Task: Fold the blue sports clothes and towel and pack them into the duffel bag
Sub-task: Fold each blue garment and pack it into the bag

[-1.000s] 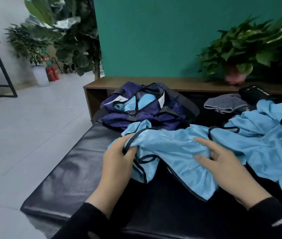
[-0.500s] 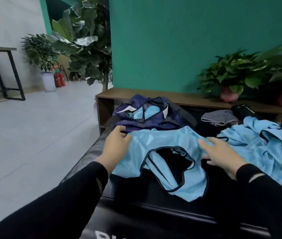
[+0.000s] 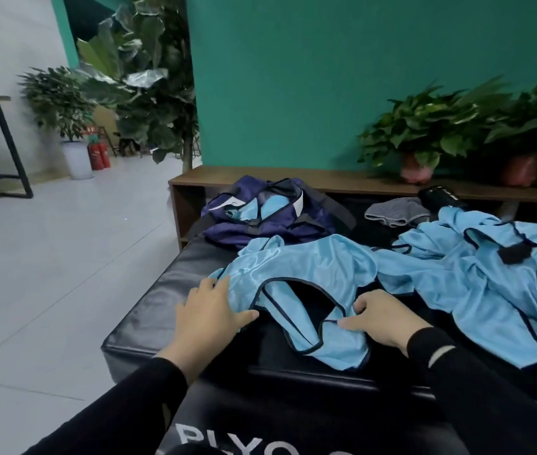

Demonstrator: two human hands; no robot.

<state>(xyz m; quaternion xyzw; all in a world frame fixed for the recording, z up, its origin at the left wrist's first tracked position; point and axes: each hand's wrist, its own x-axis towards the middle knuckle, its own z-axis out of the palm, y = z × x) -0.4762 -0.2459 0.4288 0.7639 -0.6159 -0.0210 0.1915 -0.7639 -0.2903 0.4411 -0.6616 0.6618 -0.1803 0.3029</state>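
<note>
Our left hand (image 3: 209,311) lies flat, fingers spread, on the blue vest (image 3: 306,274) on the black bench (image 3: 149,310); our right hand (image 3: 380,318) pinches its strap. Behind the vest sits the duffel bag (image 3: 270,215); right of it, more blue clothes (image 3: 490,277).

There is one view only, from a wide-angle camera on the person's head, looking forward and down along both black sleeves to the left hand (image 3: 209,313) and right hand (image 3: 380,318), which lie close under the lens. It faces the green wall (image 3: 326,77) across the black counter (image 3: 149,310), with the bag (image 3: 260,221) and the wooden shelf (image 3: 342,182) farther off near mid-frame. The wide angle also takes in the floor (image 3: 47,257) and plants (image 3: 149,93) to the left and bends straight edges near the borders.
</note>
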